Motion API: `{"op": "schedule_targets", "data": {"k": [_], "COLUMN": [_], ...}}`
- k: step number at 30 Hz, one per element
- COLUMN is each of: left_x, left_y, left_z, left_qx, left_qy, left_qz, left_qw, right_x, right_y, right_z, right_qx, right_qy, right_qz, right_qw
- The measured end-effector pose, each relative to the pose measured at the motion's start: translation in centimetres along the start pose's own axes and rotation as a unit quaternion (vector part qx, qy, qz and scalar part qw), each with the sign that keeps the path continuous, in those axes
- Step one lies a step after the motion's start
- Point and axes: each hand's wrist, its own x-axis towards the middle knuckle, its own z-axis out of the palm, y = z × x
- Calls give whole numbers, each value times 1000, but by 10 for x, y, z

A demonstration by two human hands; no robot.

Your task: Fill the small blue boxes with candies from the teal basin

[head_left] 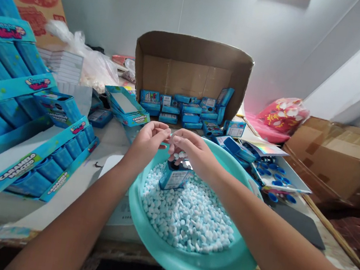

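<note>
A turquoise basin [137, 241] full of small white and pale blue candies [193, 227] sits in front of me. A small blue candy box [175, 178] stands on the candies, its top right under my right hand [194, 150]. Several candies show in the curled fingers of that hand, just above the box. My left hand [149, 142] is beside it over the basin's far left rim, thumb and fingertips pressed together near the right fingertips. Whatever the left fingers may pinch is too small to make out.
Behind the basin, an open cardboard carton [189, 75] holds several blue boxes. Display trays [26, 166] of blue boxes are stacked at left. At right are a white tray [294, 184] with blue caps, a dark flat panel [298, 225] and a brown carton [339, 154].
</note>
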Motion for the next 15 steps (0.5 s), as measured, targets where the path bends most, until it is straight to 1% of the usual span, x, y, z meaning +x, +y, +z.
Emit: {"op": "schedule_targets", "data": {"k": [4, 7, 13, 15], "left_x": [0, 0, 1, 1], "left_y": [-1, -2, -3, -3], "left_z": [-2, -3, -3, -3], "left_qx": [0, -2, 3, 2], "left_qy": [-4, -3, -11, -11], "left_qz": [-1, -1, -12, -7], "left_qw": [1000, 1000, 1000, 1000], "right_x": [-1, -4, -14, -16], "right_y": [3, 3, -10, -14], "right_z": [-4, -7, -15, -16], "right_qx": [-77, -115, -183, -184], "right_qy": [-36, -68, -114, -130], "right_qz": [-46, -80, -108, -107], "right_qw": [995, 988, 971, 968]}}
